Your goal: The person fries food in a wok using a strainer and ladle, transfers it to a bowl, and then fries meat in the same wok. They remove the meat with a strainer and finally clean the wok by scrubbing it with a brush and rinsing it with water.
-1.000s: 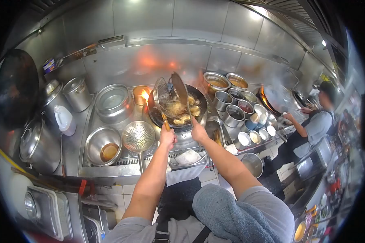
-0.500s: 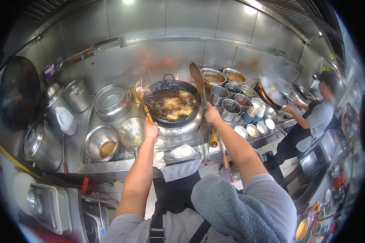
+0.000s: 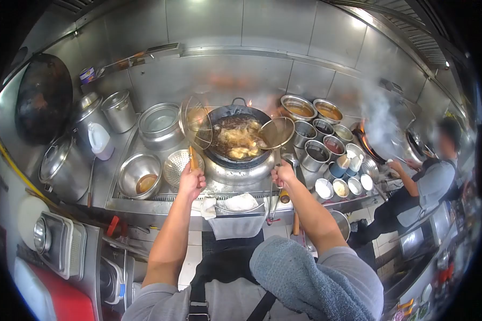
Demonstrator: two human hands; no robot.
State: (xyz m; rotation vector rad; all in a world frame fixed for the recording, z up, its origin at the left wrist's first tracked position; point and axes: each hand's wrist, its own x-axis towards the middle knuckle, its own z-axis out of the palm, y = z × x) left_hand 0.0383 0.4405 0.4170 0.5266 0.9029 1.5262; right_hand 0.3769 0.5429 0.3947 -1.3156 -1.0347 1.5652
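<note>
My left hand (image 3: 191,182) is closed around the wooden handle of a wire strainer (image 3: 196,122), whose round head leans over the wok's left edge. In my right hand (image 3: 284,174) is the handle of a fine-mesh skimmer (image 3: 277,132), its head tilted over the wok's right edge. Between the two tools, pale golden pieces of food (image 3: 240,139) bubble in dark oil inside the black wok (image 3: 223,112). Flame shows behind the wok. A perforated ladle (image 3: 179,167) rests beside my left hand.
A steel bowl (image 3: 140,176) and a large pot (image 3: 159,125) stand left of the wok. Several sauce containers (image 3: 316,155) crowd its right. A folded cloth (image 3: 240,226) hangs at the front edge. Farther right, a co-worker (image 3: 426,184) stands at another smoking wok (image 3: 379,143).
The skimmer in my right hand has swung from nearly edge-on to a flatter tilt over the wok. The left strainer's head has turned more face-on. Both hands have drawn slightly nearer me.
</note>
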